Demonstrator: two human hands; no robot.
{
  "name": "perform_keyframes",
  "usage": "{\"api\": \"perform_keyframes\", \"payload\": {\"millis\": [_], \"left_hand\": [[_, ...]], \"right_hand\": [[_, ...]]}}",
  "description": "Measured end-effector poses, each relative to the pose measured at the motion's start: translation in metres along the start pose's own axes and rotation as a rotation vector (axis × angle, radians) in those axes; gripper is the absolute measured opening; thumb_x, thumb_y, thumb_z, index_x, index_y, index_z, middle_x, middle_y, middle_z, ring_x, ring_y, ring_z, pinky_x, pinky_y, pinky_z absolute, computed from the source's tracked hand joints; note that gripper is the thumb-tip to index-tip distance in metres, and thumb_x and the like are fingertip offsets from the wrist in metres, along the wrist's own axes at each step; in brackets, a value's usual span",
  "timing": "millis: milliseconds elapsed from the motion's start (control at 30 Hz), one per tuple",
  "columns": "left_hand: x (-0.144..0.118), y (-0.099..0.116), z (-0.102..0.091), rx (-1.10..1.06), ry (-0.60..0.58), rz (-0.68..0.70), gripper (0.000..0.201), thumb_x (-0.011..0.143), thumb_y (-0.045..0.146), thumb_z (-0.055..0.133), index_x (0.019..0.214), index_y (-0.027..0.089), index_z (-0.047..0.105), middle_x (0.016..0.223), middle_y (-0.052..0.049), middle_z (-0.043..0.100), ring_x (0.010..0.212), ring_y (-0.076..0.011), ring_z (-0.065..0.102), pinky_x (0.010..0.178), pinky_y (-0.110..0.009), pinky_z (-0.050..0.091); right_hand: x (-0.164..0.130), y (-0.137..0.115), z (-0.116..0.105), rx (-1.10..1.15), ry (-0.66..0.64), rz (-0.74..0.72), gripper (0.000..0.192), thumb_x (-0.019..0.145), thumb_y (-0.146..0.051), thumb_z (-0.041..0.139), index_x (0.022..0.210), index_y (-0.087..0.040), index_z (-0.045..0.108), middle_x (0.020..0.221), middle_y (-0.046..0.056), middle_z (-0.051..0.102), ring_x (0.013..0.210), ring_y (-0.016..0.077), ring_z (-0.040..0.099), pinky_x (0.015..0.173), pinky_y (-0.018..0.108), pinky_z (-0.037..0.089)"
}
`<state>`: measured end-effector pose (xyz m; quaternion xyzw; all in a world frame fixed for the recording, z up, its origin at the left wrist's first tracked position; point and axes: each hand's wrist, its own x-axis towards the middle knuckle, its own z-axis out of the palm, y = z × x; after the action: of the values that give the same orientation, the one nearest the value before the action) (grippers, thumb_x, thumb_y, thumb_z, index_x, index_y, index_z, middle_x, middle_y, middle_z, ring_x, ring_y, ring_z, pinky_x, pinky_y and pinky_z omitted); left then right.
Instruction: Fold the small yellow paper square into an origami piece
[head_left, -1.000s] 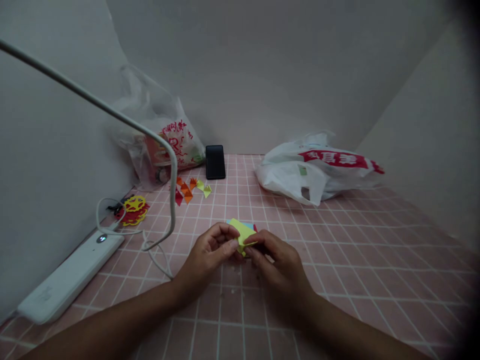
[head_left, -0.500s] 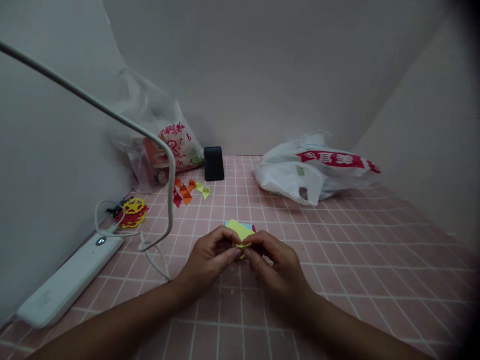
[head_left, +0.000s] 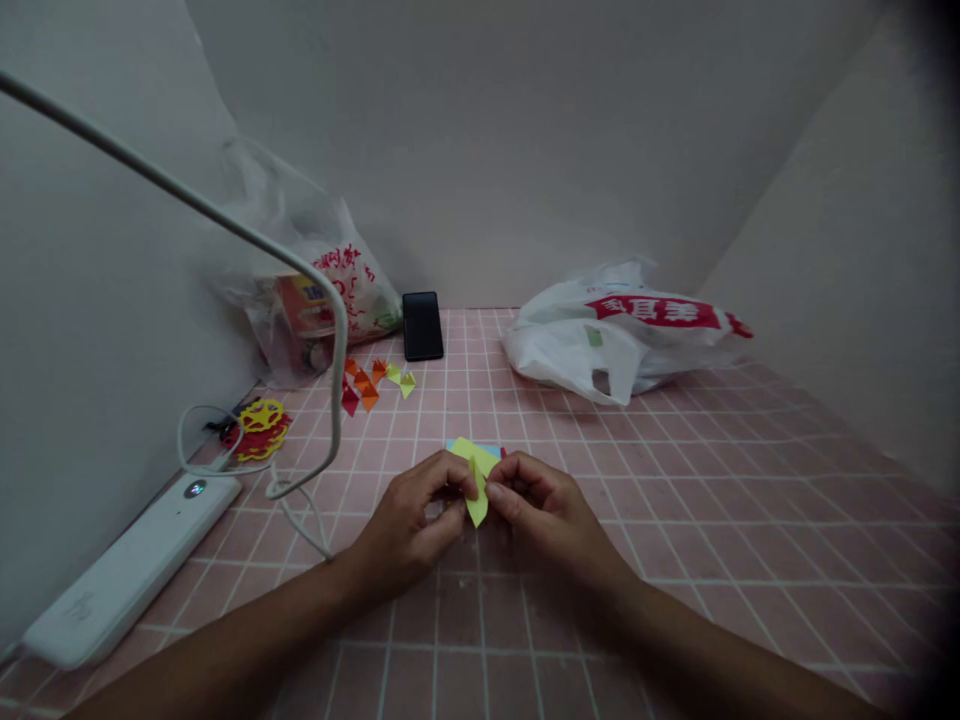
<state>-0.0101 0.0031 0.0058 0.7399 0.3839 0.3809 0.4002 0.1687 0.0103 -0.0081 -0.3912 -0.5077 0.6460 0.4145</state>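
A small folded piece of yellow paper [head_left: 477, 505] is pinched between my two hands, one end pointing down toward me. My left hand [head_left: 420, 510] grips its left side with thumb and forefinger. On the other side, my right hand [head_left: 547, 505] has its thumb and forefinger closed at the paper's right edge. Just behind the fingers lies a stack of paper sheets [head_left: 461, 446], yellow on top with blue and red edges peeking out. Several small folded paper pieces [head_left: 366, 388] in red, orange and yellow sit farther back on the left.
A white power strip [head_left: 127, 580] with a looped white cable [head_left: 341, 380] occupies the left side. Red and yellow cut-out shapes [head_left: 261, 430] lie behind it. At the back are a phone [head_left: 423, 326], a filled plastic bag [head_left: 315, 290] and a white bag [head_left: 577, 345].
The folded yellow paper has turned from lying roughly level between my fingertips to standing with a point downward. My fingers have shifted slightly on it, and the view has moved a little.
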Motion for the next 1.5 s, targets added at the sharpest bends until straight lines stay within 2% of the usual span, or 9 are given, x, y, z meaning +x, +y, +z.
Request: {"api": "perform_keyframes", "payload": {"millis": [133, 300, 467, 600, 733, 1033, 1300, 1500], "left_hand": [[-0.002, 0.002, 0.001, -0.08, -0.025, -0.082, 0.012, 0.092, 0.024, 0.045, 0.093, 0.018, 0.056, 0.089, -0.004, 0.06, 0.082, -0.018, 0.056, 0.075, -0.031, 0.044], [-0.003, -0.005, 0.01, -0.126, 0.101, -0.226, 0.009, 0.091, 0.027, 0.053, 0.094, 0.019, 0.056, 0.087, -0.002, 0.061, 0.08, -0.0163, 0.058, 0.071, -0.028, 0.045], [-0.002, -0.01, 0.014, -0.328, 0.198, -0.311, 0.015, 0.084, 0.026, 0.064, 0.096, 0.02, 0.057, 0.091, -0.001, 0.063, 0.085, -0.0152, 0.061, 0.075, -0.026, 0.047], [0.001, -0.008, 0.012, -0.432, 0.186, -0.447, 0.016, 0.079, 0.029, 0.069, 0.086, 0.016, 0.063, 0.079, 0.0, 0.063, 0.072, -0.0115, 0.058, 0.068, -0.023, 0.045], [0.004, -0.006, 0.011, -0.504, 0.196, -0.565, 0.021, 0.075, 0.034, 0.071, 0.081, 0.016, 0.062, 0.07, 0.002, 0.06, 0.059, -0.009, 0.053, 0.056, -0.021, 0.041], [0.003, -0.009, 0.011, -0.495, 0.155, -0.583, 0.023, 0.074, 0.036, 0.071, 0.079, 0.015, 0.061, 0.068, 0.002, 0.059, 0.054, -0.0083, 0.049, 0.052, -0.021, 0.038], [0.002, -0.008, 0.012, -0.469, 0.139, -0.626, 0.024, 0.075, 0.037, 0.07, 0.078, 0.016, 0.058, 0.057, 0.006, 0.055, 0.044, -0.0054, 0.041, 0.042, -0.017, 0.028], [0.002, -0.008, 0.014, -0.566, 0.164, -0.667, 0.028, 0.071, 0.038, 0.074, 0.077, 0.017, 0.057, 0.061, 0.004, 0.06, 0.046, -0.0072, 0.051, 0.045, -0.019, 0.041]], "right_hand": [[0.0, 0.001, 0.0, -0.042, 0.015, -0.031, 0.02, 0.082, -0.034, 0.065, 0.076, -0.019, 0.054, 0.06, -0.005, 0.051, 0.046, 0.0075, 0.045, 0.044, 0.021, 0.034], [0.0, 0.003, 0.001, -0.128, 0.021, -0.045, 0.016, 0.082, -0.029, 0.063, 0.073, -0.019, 0.053, 0.059, -0.006, 0.048, 0.047, 0.0078, 0.042, 0.045, 0.022, 0.032], [0.001, 0.006, 0.002, -0.141, -0.007, -0.026, 0.016, 0.082, -0.028, 0.061, 0.073, -0.019, 0.053, 0.059, -0.005, 0.048, 0.048, 0.0082, 0.042, 0.045, 0.022, 0.032], [0.002, 0.01, 0.001, -0.131, -0.007, -0.007, 0.017, 0.081, -0.029, 0.062, 0.072, -0.019, 0.052, 0.057, -0.006, 0.048, 0.046, 0.0081, 0.042, 0.044, 0.022, 0.031], [0.003, 0.011, 0.001, -0.07, -0.005, 0.035, 0.018, 0.079, -0.031, 0.064, 0.073, -0.019, 0.051, 0.058, -0.006, 0.049, 0.046, 0.0077, 0.042, 0.043, 0.022, 0.032], [0.003, 0.007, 0.003, -0.022, 0.007, 0.084, 0.021, 0.077, -0.033, 0.064, 0.071, -0.02, 0.049, 0.057, -0.006, 0.05, 0.045, 0.0076, 0.046, 0.044, 0.022, 0.034], [0.001, 0.007, 0.003, -0.109, 0.018, 0.049, 0.019, 0.079, -0.031, 0.062, 0.07, -0.02, 0.049, 0.053, -0.006, 0.049, 0.045, 0.0086, 0.044, 0.043, 0.021, 0.032], [0.002, 0.006, 0.002, -0.03, -0.017, 0.071, 0.02, 0.08, -0.034, 0.061, 0.072, -0.019, 0.051, 0.058, -0.004, 0.054, 0.046, 0.0086, 0.049, 0.047, 0.022, 0.035]]}}
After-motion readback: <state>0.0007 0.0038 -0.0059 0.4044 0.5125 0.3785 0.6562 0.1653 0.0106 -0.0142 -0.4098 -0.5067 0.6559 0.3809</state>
